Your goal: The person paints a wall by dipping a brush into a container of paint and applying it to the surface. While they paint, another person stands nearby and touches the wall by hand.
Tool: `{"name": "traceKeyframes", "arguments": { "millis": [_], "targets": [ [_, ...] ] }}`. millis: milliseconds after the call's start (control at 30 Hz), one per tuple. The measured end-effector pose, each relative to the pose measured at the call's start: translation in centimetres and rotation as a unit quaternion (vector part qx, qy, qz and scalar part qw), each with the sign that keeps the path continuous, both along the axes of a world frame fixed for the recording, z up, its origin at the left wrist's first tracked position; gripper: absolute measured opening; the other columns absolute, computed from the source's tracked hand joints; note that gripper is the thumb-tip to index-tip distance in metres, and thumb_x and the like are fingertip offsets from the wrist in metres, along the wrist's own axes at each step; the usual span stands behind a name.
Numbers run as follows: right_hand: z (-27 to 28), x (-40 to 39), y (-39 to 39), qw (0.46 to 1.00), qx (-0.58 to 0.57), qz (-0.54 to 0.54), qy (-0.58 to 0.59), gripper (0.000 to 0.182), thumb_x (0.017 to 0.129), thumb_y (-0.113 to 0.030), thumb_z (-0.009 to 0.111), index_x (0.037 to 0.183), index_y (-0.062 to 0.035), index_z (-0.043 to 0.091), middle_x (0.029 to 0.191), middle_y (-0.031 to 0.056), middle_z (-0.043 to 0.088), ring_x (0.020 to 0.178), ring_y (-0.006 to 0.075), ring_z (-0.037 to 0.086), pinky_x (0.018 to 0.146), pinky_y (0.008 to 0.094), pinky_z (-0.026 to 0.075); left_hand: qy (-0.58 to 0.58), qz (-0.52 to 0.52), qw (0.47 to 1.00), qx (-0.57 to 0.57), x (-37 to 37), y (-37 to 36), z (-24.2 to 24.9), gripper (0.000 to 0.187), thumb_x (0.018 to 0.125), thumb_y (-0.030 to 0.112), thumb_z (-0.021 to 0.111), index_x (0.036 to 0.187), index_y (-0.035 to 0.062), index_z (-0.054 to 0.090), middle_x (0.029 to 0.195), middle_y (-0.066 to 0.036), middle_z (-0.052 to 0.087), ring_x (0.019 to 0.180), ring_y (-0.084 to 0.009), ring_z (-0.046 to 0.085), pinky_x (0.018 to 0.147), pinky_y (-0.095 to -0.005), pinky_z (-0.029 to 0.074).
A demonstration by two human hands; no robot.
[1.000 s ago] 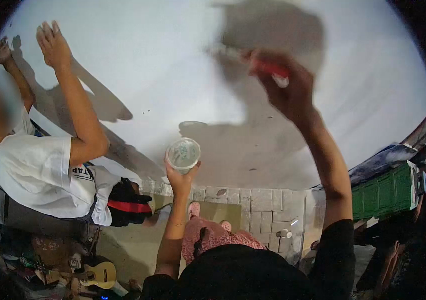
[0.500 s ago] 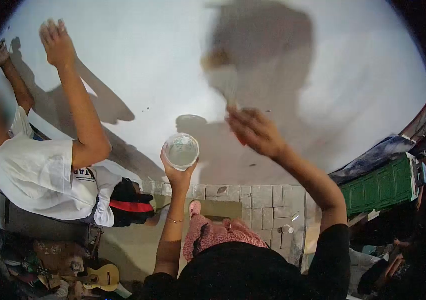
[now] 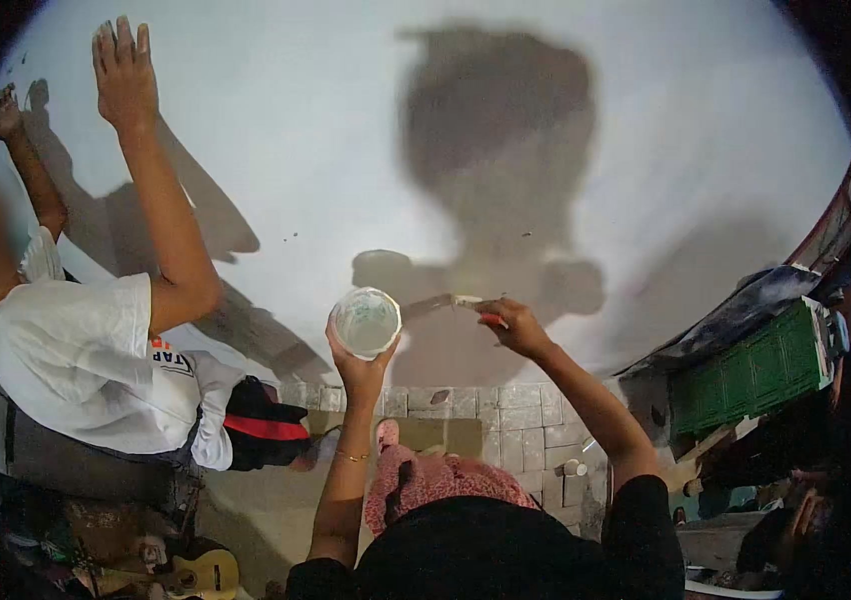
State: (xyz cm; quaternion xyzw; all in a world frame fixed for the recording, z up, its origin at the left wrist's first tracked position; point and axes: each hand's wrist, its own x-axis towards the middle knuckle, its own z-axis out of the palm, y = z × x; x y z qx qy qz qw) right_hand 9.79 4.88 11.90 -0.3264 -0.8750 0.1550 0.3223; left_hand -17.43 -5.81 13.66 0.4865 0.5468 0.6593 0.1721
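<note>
My left hand [image 3: 360, 372] is wrapped around a round white tub [image 3: 367, 323], held up in front of the wall with its open top facing me. Whitish paint coats the inside. In my right hand [image 3: 519, 328] is a paintbrush [image 3: 466, 300] with a red handle, gripped with the fingers closed around it. The brush points left toward the tub, its head a short way from the rim. Behind both hands stands a white wall [image 3: 316, 110], on which my shadow falls.
At the left a person in a white shirt [image 3: 76, 350] has both arms raised toward the wall. A guitar [image 3: 208, 575] lies low at the left. Paving blocks [image 3: 521, 415] line the wall's foot. A green panelled piece [image 3: 746, 370] stands at the right.
My right hand has come down with the brush, from high on the wall to beside the tub. The tub has shifted slightly lower. The other person's raised hand has moved up and right.
</note>
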Motion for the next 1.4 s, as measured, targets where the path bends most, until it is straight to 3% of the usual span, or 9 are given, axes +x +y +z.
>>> {"name": "traceKeyframes", "arguments": {
  "millis": [67,267,433,700,767,800,967,1067,1400],
  "targets": [
    [3.6,-0.4,-0.2,0.998,0.037,-0.016,0.056,0.021,0.083,-0.011,0.066,0.103,-0.0063,0.063,0.094,0.0146,0.064,0.086,0.0324,0.062,0.074,0.0390,0.051,0.007,0.006,1.000,0.006,-0.2,0.2,-0.9,0.092,0.061,0.006,0.084,0.135,0.0025,0.030,0.127,-0.015,0.047,0.117,-0.0259,0.048,0.099,-0.0386,0.039],
    [17.4,0.0,-1.5,0.978,0.172,-0.013,0.113,0.022,0.078,-0.004,0.070,0.100,-0.0056,0.064,0.096,0.0116,0.067,0.082,0.0270,0.064,0.071,0.0355,0.051,0.001,0.002,1.000,0.027,0.8,0.7,-0.4,0.094,0.059,0.007,0.085,0.135,0.0015,0.030,0.126,-0.015,0.048,0.115,-0.0264,0.050,0.099,-0.0395,0.040],
    [21.2,-0.2,-2.9,0.948,0.274,-0.031,0.162,0.030,0.073,-0.001,0.074,0.100,-0.0058,0.063,0.099,0.0079,0.068,0.079,0.0231,0.065,0.066,0.0317,0.053,-0.001,-0.034,0.998,0.051,1.6,1.5,0.2,0.095,0.058,0.007,0.086,0.135,0.0015,0.030,0.125,-0.015,0.048,0.115,-0.0263,0.050,0.097,-0.0387,0.041],
    [21.8,-0.1,-6.1,0.933,0.322,-0.058,0.154,0.035,0.070,-0.003,0.076,0.101,-0.0084,0.062,0.100,0.0084,0.068,0.076,0.0228,0.066,0.063,0.0309,0.053,-0.075,-0.085,0.993,0.041,2.0,3.3,-0.5,0.093,0.059,0.015,0.087,0.133,0.0015,0.033,0.124,-0.015,0.049,0.113,-0.0277,0.051,0.097,-0.0397,0.042],
    [21.6,-0.1,-6.5,0.930,0.335,-0.057,0.144,0.036,0.070,-0.004,0.077,0.102,-0.0086,0.062,0.100,0.0079,0.068,0.075,0.0228,0.066,0.062,0.0311,0.053,0.053,-0.041,0.997,0.047,2.2,3.8,0.0,0.096,0.059,0.025,0.087,0.134,0.0016,0.032,0.123,-0.015,0.050,0.113,-0.0289,0.051,0.097,-0.0407,0.043],
    [21.4,0.0,-6.7,0.935,0.323,-0.044,0.141,0.036,0.070,-0.004,0.077,0.102,-0.0080,0.061,0.100,0.0083,0.068,0.074,0.0229,0.066,0.061,0.0313,0.053,-0.039,-0.097,0.993,0.057,2.7,4.2,-0.6,0.095,0.060,0.028,0.085,0.134,0.0019,0.033,0.125,-0.016,0.048,0.117,-0.0309,0.047,0.100,-0.0432,0.039],
    [19.1,-0.3,-9.3,0.945,0.285,-0.027,0.160,0.025,0.074,0.000,0.072,0.096,-0.0051,0.061,0.095,0.0103,0.069,0.079,0.0233,0.068,0.063,0.0289,0.053,0.098,-0.081,0.990,0.059,4.4,4.3,-1.0,0.093,0.059,0.020,0.084,0.135,0.0027,0.032,0.128,-0.017,0.043,0.120,-0.0340,0.041,0.102,-0.0460,0.033],
    [17.6,-1.0,-10.4,0.974,0.152,-0.012,0.166,0.023,0.076,-0.001,0.072,0.096,-0.0033,0.061,0.096,0.0110,0.068,0.078,0.0230,0.068,0.063,0.0303,0.054,0.222,-0.078,0.971,0.042,6.1,4.8,-0.7,0.102,0.057,0.014,0.085,0.139,0.0048,0.024,0.131,-0.018,0.039,0.120,-0.0351,0.037,0.102,-0.0456,0.028],
    [15.7,-1.3,-11.7,0.977,0.031,-0.113,0.179,0.021,0.081,-0.006,0.068,0.100,-0.0020,0.060,0.094,0.0126,0.066,0.083,0.0252,0.067,0.072,0.0316,0.053,0.123,-0.241,0.949,0.162,9.6,6.1,-0.7,0.096,0.060,0.012,0.086,0.137,0.0096,0.029,0.133,-0.015,0.034,0.125,-0.0328,0.034,0.099,-0.0445,0.036]
  ]
}}
